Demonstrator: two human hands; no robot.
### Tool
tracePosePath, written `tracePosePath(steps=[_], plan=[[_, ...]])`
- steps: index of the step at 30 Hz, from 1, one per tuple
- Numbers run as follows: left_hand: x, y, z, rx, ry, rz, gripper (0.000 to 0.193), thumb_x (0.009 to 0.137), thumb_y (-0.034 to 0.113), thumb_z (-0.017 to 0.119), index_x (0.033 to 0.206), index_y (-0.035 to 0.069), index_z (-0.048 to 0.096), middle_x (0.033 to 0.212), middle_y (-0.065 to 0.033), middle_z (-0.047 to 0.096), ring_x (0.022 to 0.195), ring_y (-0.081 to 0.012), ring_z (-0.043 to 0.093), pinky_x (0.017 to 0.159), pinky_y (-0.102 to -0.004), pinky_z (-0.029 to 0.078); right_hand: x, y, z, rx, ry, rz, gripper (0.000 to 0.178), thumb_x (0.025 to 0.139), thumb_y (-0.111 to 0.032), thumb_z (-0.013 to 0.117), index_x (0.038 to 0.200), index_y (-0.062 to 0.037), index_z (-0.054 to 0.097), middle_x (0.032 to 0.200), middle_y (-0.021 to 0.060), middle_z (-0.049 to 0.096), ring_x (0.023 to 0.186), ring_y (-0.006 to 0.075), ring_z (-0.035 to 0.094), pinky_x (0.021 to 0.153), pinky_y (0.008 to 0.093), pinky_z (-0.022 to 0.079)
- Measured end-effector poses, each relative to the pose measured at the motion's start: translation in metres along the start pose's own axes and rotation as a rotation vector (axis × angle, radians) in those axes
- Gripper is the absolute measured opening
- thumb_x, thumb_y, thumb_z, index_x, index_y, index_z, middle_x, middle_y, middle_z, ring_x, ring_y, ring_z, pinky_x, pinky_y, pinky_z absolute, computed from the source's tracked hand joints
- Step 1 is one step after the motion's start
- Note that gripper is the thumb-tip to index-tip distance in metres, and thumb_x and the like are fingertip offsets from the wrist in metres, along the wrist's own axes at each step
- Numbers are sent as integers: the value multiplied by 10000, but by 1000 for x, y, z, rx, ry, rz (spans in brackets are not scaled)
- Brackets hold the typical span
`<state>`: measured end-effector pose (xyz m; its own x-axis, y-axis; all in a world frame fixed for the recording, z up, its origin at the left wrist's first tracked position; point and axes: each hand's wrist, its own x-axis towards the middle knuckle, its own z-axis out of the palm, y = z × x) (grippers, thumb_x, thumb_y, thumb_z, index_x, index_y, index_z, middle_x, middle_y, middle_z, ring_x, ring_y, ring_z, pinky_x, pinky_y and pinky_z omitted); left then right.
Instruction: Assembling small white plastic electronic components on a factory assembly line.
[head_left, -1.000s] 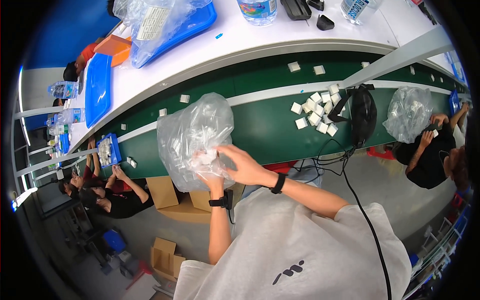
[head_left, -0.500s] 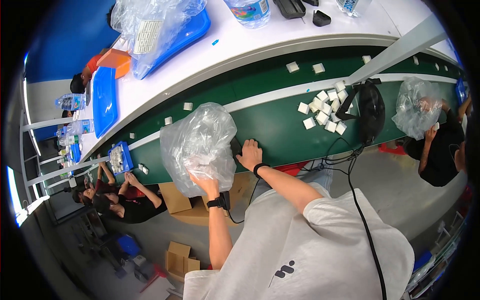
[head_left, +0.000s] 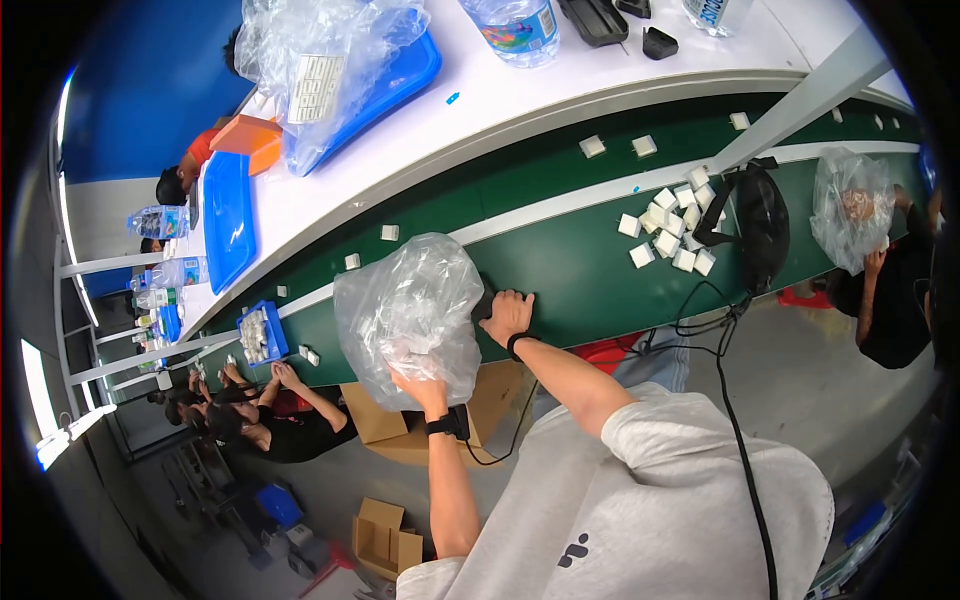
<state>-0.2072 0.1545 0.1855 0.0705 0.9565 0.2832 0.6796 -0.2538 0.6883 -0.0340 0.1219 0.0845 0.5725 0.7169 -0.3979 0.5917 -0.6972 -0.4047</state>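
Observation:
A large clear plastic bag (head_left: 410,290), crumpled and puffed up, stands over the near edge of the green work surface (head_left: 590,260). My left hand (head_left: 420,385) is at its lower part, with the fingers behind or within the film and closed on it; the plastic blurs them. To the right of the bag, my right hand (head_left: 509,316) lies on the green surface, fingers spread and holding nothing. Beside its fingertips is a small dark object (head_left: 484,303), partly covered by the bag. Farther right lies a pile of white cube-shaped pieces (head_left: 668,225).
A black pouch-like object (head_left: 765,225) with cables (head_left: 725,340) stands right of the pile. Ahead are a white shelf (head_left: 380,150), blue trays (head_left: 230,225) and a slanted metal post (head_left: 800,100). Co-workers sit at both sides. An open cardboard box (head_left: 490,395) is below the bag.
The whole view has shifted slightly, so things appear lower and farther right. My left hand stays at the bag and my right hand stays on the surface.

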Motion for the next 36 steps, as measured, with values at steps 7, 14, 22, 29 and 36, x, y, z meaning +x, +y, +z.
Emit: tracePosePath(steps=[7,14,22,29,36], plan=[[-22,4,26,205,97,63,583,787,122,794,1285,-92,578,1267,-279,597,1221,-480,549,1105,-506,424,-3,53,-20,172,-31,-3,566,738,-575,876,945,-58,773,892,167,784,875,370,767,880,466,564],[-48,22,75,436,-189,168,529,734,318,795,1147,-4,725,1383,-179,566,1386,-416,453,1238,-732,150,3,94,-60,10,-100,-142,557,867,-576,781,924,-22,771,907,189,775,860,363,775,772,466,609],[-52,8,96,425,-188,268,504,742,393,757,1167,121,745,1436,-101,562,1400,-400,447,1231,-764,51,-65,213,-173,507,-193,-256,311,941,-322,776,1014,-33,687,940,147,751,843,326,745,725,435,580],[-51,3,97,585,-181,372,580,767,397,777,1255,94,694,1445,-127,557,1410,-407,438,1214,-767,57,-130,290,-183,758,-172,-66,189,953,-130,785,1079,-6,719,923,84,763,790,143,722,664,270,555],[-66,-11,122,542,-15,435,726,716,350,899,1312,13,657,1387,-132,602,1363,-420,519,1208,-728,192,-79,332,-101,630,219,-196,166,914,-58,791,1052,6,725,914,82,725,750,160,696,645,285,547]])
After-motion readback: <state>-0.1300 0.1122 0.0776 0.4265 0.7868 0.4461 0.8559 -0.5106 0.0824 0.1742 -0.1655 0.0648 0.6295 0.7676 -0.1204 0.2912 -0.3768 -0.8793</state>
